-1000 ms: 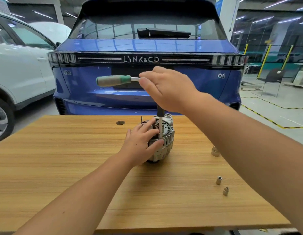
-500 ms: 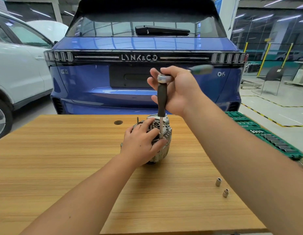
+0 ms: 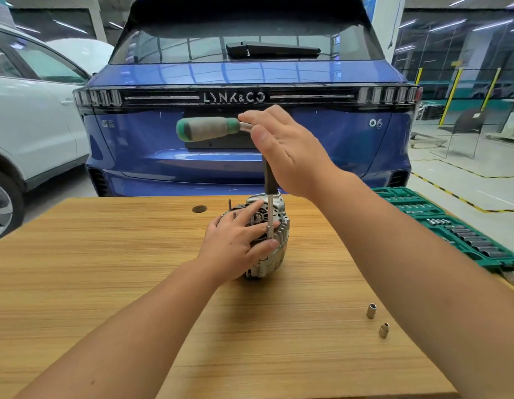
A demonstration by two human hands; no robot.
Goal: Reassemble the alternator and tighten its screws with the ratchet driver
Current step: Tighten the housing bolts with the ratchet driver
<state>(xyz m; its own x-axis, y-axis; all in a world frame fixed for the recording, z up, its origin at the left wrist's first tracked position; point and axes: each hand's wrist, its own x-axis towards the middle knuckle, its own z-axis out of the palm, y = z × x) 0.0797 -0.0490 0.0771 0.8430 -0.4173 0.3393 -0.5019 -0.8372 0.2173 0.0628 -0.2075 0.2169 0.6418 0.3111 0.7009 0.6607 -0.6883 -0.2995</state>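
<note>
A silver alternator [image 3: 277, 249] stands on the wooden table [image 3: 106, 269], near its far middle. My left hand [image 3: 238, 240] lies over its top and left side, fingers spread, steadying it. A ratchet driver with a green and grey handle [image 3: 208, 128] stands over the alternator; its dark extension shaft [image 3: 269, 197] runs straight down into the alternator's top. My right hand [image 3: 287, 151] is at the ratchet head, fingers loosely around it, and the handle points left. The ratchet head itself is hidden under my hand.
Two small loose sockets [image 3: 371, 310] [image 3: 383, 330] lie on the table's right side. A green socket set tray [image 3: 457, 234] sits beyond the right edge. A round hole [image 3: 199, 209] is in the tabletop. A blue car [image 3: 244, 110] is parked right behind the table and a white car [image 3: 28, 125] at left.
The ratchet handle swung from pointing left to right and now points left again. My left hand stayed on the alternator.
</note>
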